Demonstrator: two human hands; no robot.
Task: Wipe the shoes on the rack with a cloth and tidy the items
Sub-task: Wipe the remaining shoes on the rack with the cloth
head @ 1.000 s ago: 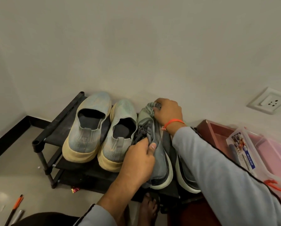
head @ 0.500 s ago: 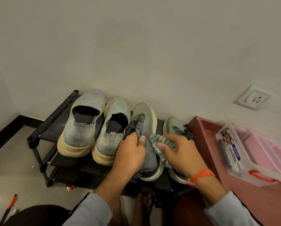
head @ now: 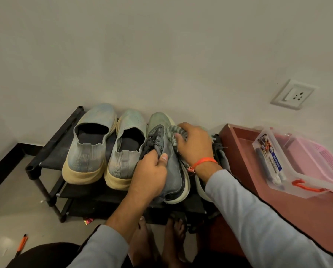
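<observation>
We had the grey lace-up shoe [head: 169,163] tipped on its side on the top shelf of the black rack [head: 51,151], third from the left beside the pale slip-on pair [head: 92,144]. Our left hand [head: 150,178] pinched its laces and tongue; our right hand [head: 192,144] clutched the striped cloth [head: 174,132] against its upper. Judging the risk: the tilted shoe overhung the front edge, so a hard wipe could slide it off, or nudge its half-hidden mate [head: 219,153].

Second grey sneaker [head: 220,151] mostly behind right wrist; box label [head: 274,163] unreadable.
</observation>
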